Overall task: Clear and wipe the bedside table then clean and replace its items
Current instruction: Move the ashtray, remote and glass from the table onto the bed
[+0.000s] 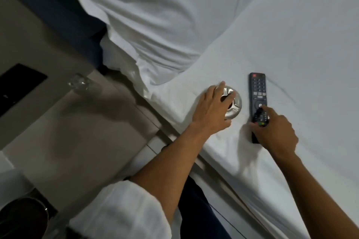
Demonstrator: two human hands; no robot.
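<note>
A round shiny metal ashtray (236, 102) lies on the white bed sheet near the bed's edge. My left hand (211, 108) covers its left half, fingers curled over the rim. To its right a black TV remote (258, 91) lies lengthwise on the sheet. My right hand (275, 132) rests on the remote's lower end, fingers wrapped around it and the index finger stretched along the buttons. The grey bedside table (77, 137) is at the left, with a clear drinking glass (81, 84) standing near its far edge.
A white pillow (155, 25) lies on the bed (291, 34) above the ashtray. A black panel (17, 87) is set at the table's far left. A dark round bin (23, 217) stands at the bottom left. A dark blue headboard (58, 5) runs behind the table.
</note>
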